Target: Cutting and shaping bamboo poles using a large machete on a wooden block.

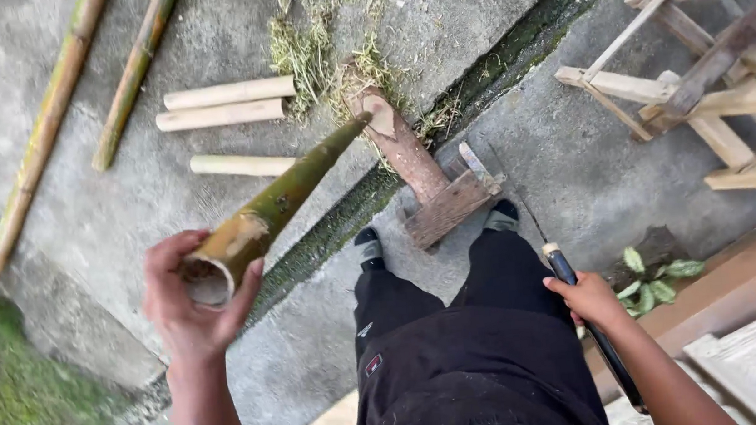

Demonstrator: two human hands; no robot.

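— What have my hands got?
— My left hand grips the hollow end of a green bamboo piece, its tip on the wooden chopping block. My right hand is closed around a dark-handled blade.
— Beyond them?
— Three cut bamboo sections on the concrete ground.

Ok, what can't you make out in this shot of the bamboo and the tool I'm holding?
Head view only:
- Tool in the right hand: its blade is hidden; the hand and forearm cover its middle.
- Bamboo piece: its tip is blurred.
- Left hand: its palm is hidden behind the bamboo's open end.
- Wooden frame: cut off by the right edge.
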